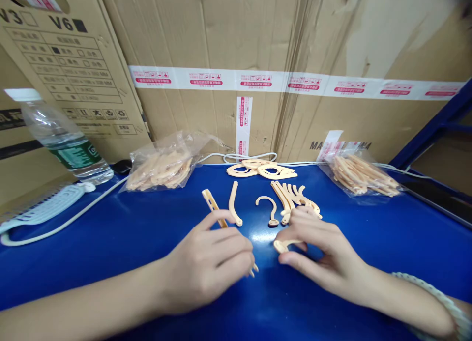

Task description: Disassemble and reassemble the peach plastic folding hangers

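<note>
My left hand is closed round a slotted beige plastic hanger arm, whose upper end sticks out above my fingers. Small beige tips also show below that hand's knuckles. Between thumb and fingers, my right hand grips a curved beige hanger piece by its rounded end; the rest is partly hidden. On the table just beyond lie a single hanger arm and a hanger hook. Behind my right fingers are several more arms and hooks in a group.
Folded hangers lie at the back of the blue table. Clear bags of hanger parts stand at left and right. A water bottle, a white corded device and cardboard boxes border the space.
</note>
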`<state>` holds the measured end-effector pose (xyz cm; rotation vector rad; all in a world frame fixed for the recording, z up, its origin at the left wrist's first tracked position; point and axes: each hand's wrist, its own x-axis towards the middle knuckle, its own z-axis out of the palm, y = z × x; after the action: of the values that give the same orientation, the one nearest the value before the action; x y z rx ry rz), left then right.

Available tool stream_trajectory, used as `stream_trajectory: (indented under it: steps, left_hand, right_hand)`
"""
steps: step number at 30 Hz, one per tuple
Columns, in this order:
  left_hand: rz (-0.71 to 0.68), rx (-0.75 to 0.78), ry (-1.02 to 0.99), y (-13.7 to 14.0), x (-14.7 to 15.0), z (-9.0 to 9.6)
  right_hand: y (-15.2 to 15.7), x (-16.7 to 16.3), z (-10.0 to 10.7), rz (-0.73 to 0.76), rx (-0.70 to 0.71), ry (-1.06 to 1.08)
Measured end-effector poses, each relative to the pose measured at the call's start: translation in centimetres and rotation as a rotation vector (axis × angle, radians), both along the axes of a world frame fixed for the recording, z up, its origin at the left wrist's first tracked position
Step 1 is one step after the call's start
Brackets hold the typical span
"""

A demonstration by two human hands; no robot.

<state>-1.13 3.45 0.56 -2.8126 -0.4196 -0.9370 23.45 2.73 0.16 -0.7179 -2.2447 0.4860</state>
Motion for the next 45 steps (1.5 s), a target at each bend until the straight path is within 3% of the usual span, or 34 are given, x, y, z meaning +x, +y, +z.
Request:
stream_trajectory:
  steps: [4,10,15,18,24,32,39,45]
  left_hand:
    - [0.059,-0.047,0.083,2.7,-1.6,0.1]
    - [0.126,-0.115,0.083,5.4,-2.8,-1.5]
    - [0.118,-0.398,0.019,5.5,-2.5,-1.9]
    - [0.13,-0.482,-0.035,4.9,-2.3,-1.7]
    - [0.201,-0.419,-0.071,4.1,-1.8,-2.0]
    - [0.213,-0.384,-0.045,4.0,-1.6,-2.7]
    - [0.186,-0.357,-0.041,3.9,-1.4,-2.8]
    - [0.205,-0.345,-0.009,3.7,-1.6,-2.7]
  right_hand:
    - [1.4,0.7,-0.2,-0.068,0.065,-0.088]
    - [2.3,0.7,-0.9,-0.15,0.206,-0.244]
    - [2.9,0.9,-1.4,-0.157,0.267,-0.291]
    - [3.2,1.0,-1.8,-0.187,0.29,-0.312]
    - [3.2,0.9,-1.9,-0.215,0.255,-0.326]
    - [3.7,-0.1,-1.7,-0.234,0.361,-0.341]
    - [3.7,0.2,-1.6,-0.241,0.291,-0.36]
    - [1.3,0.1,1.4,-0.164,0.303,-0.131]
